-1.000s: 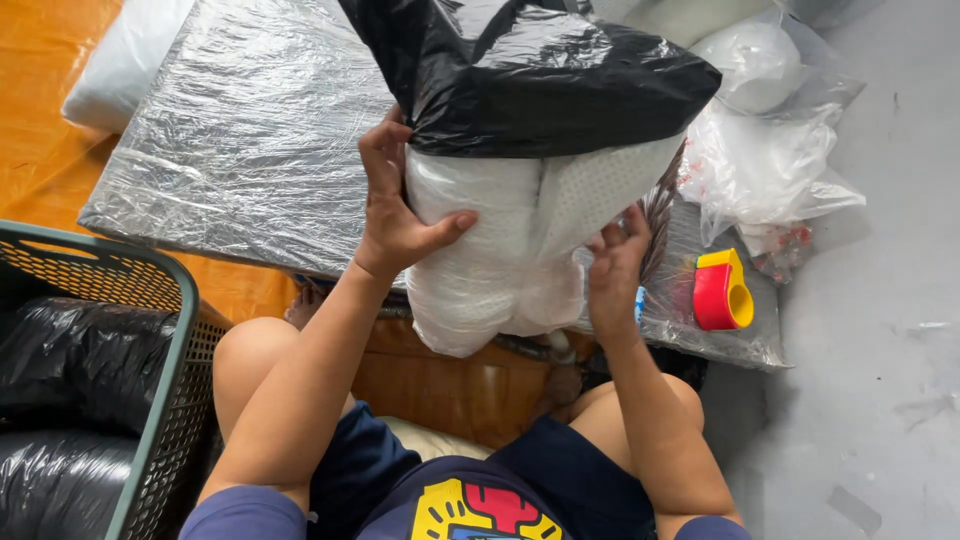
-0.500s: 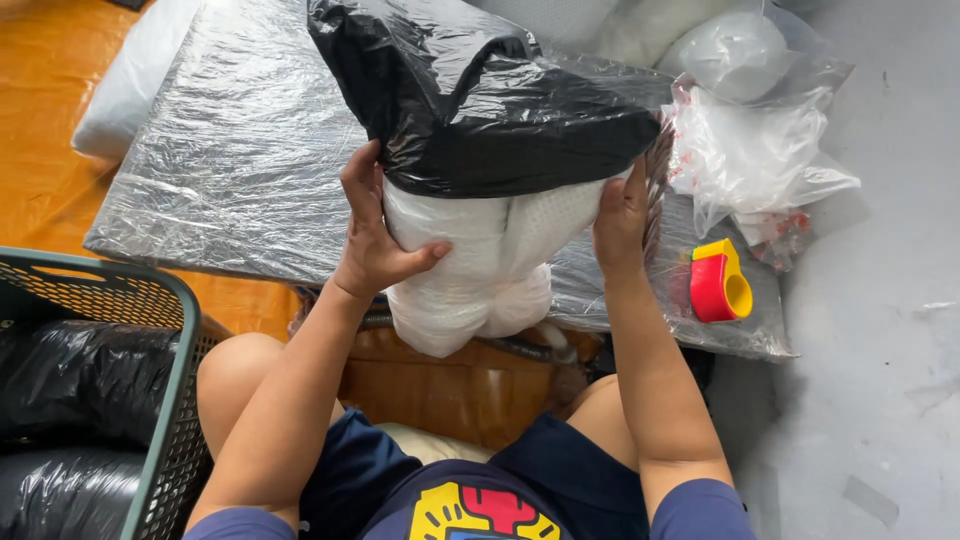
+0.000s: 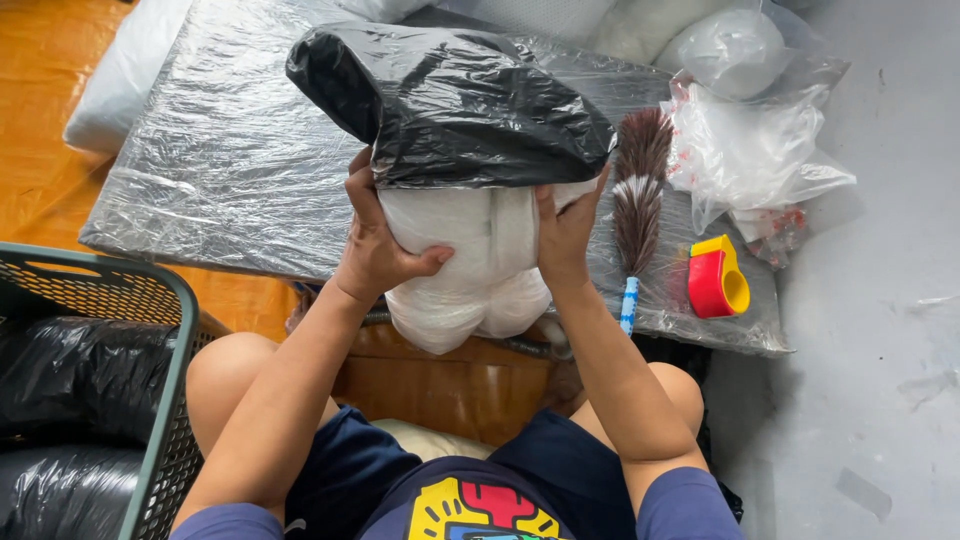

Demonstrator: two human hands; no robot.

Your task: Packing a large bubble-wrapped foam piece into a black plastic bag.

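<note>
A white padded bundle (image 3: 470,270) wrapped in clear film is held upright in front of me, its upper half inside a glossy black plastic bag (image 3: 450,105). My left hand (image 3: 378,245) grips the bundle's left side just under the bag's edge, thumb across the white front. My right hand (image 3: 565,235) clasps its right side at the same height. The bundle's lower end hangs over the near edge of the low table (image 3: 220,160).
The table is covered in clear plastic film. On it at the right lie a brown feather duster with a blue handle (image 3: 638,195) and a red and yellow tape dispenser (image 3: 716,278), with crumpled clear bags (image 3: 750,140) behind. A dark mesh basket (image 3: 150,320) with black bags stands at my left.
The black bag has come further down over the white bundle. My right hand moved up onto the bundle's side, and the feather duster now shows beside it.
</note>
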